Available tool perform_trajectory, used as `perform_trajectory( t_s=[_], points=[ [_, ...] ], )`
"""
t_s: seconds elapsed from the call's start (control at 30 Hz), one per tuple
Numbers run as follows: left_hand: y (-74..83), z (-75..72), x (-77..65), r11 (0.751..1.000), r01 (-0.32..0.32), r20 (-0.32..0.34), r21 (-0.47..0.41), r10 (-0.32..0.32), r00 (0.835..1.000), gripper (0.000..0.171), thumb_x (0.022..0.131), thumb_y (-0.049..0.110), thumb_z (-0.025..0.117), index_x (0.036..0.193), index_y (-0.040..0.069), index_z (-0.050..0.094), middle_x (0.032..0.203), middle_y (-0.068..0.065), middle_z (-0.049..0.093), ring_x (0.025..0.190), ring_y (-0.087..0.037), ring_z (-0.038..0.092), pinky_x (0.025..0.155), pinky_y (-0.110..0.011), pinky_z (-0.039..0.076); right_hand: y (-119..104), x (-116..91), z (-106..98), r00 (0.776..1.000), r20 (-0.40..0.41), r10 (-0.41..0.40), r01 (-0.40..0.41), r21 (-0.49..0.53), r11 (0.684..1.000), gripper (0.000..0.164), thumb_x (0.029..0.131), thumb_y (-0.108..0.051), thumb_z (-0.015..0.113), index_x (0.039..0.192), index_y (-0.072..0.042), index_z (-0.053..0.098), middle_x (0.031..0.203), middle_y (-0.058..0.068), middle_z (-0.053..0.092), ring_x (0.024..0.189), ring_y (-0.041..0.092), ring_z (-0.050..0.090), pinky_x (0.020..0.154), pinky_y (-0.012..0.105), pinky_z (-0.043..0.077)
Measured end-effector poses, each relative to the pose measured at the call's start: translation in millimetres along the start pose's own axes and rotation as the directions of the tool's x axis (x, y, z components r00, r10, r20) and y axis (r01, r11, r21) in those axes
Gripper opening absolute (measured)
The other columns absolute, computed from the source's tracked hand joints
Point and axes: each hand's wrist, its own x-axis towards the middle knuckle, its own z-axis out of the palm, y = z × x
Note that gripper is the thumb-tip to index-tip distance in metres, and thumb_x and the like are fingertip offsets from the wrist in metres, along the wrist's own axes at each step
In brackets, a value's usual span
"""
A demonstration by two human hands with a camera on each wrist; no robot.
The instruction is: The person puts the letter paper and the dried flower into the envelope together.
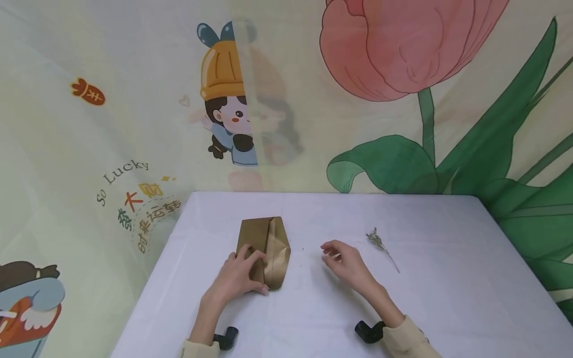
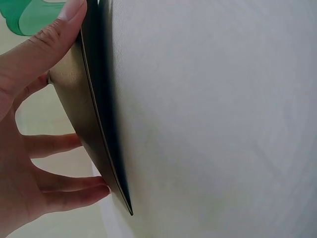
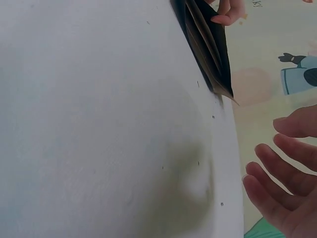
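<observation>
A gold-brown paper envelope [image 1: 256,232] lies on the white table, left of centre, its pointed flap side to the right. My left hand [image 1: 239,273] rests on it, fingers spread over the paper and thumb at the near edge. In the left wrist view the fingertips [image 2: 103,189] press on the envelope [image 2: 81,106], seen edge-on. From the right wrist view, the envelope [image 3: 208,49] shows parted paper layers along its side. Right of it, my right hand [image 1: 344,263] hovers over the table with loosely bent fingers, holding nothing.
A small dried flower sprig [image 1: 378,242] lies on the table to the right of my right hand. The white table [image 1: 447,298] has a few tiny dark specks near the envelope. A printed cloth [image 1: 286,49] hangs behind the table's far edge.
</observation>
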Motion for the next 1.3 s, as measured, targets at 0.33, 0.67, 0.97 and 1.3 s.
perform_trajectory(
  t_s=[0.33,0.67,0.97,1.3],
  points=[
    [2.0,1.2,-0.4,1.0,0.012,0.002,0.002,-0.012,1.0,0.068,0.062,0.052,0.093,0.118,0.033,0.06,0.152,-0.019,0.044,0.107,-0.046,0.054,0.084,-0.061,0.051,11,-9,-15,0.998,-0.061,-0.03,0.024,-0.093,0.995,0.029,0.091,-0.004,0.074,0.119,-0.003,0.069,0.11,0.011,0.073,0.1,0.025,0.068,0.085,0.044,0.058],
    [3.1,1.1,-2.7,1.0,0.017,0.009,-0.004,-0.017,1.0,0.068,0.062,0.051,0.093,0.119,0.032,0.06,0.153,-0.02,0.044,0.111,-0.049,0.054,0.085,-0.064,0.051,26,-13,-26,0.986,-0.134,-0.101,0.078,-0.165,0.983,0.029,0.088,0.0,0.076,0.115,-0.002,0.069,0.106,0.012,0.073,0.095,0.027,0.069,0.078,0.042,0.059],
    [4.3,-4.5,3.6,1.0,0.005,0.002,0.002,-0.005,1.0,0.068,0.063,0.051,0.093,0.12,0.033,0.06,0.153,-0.021,0.044,0.108,-0.047,0.054,0.083,-0.061,0.051,33,-16,-47,0.986,-0.156,-0.063,0.038,-0.161,0.986,0.029,0.09,0.0,0.074,0.118,0.0,0.068,0.109,0.014,0.072,0.097,0.03,0.069,0.079,0.045,0.059],
    [2.5,0.0,-2.1,1.0,-0.002,0.006,-0.017,0.002,1.0,0.07,0.062,0.049,0.094,0.12,0.03,0.059,0.152,-0.023,0.045,0.11,-0.052,0.056,0.082,-0.065,0.052,43,-21,-58,0.984,-0.173,-0.031,0.003,-0.161,0.987,0.029,0.09,0.0,0.074,0.118,0.001,0.068,0.111,0.016,0.072,0.099,0.031,0.069,0.083,0.047,0.06]
  ],
)
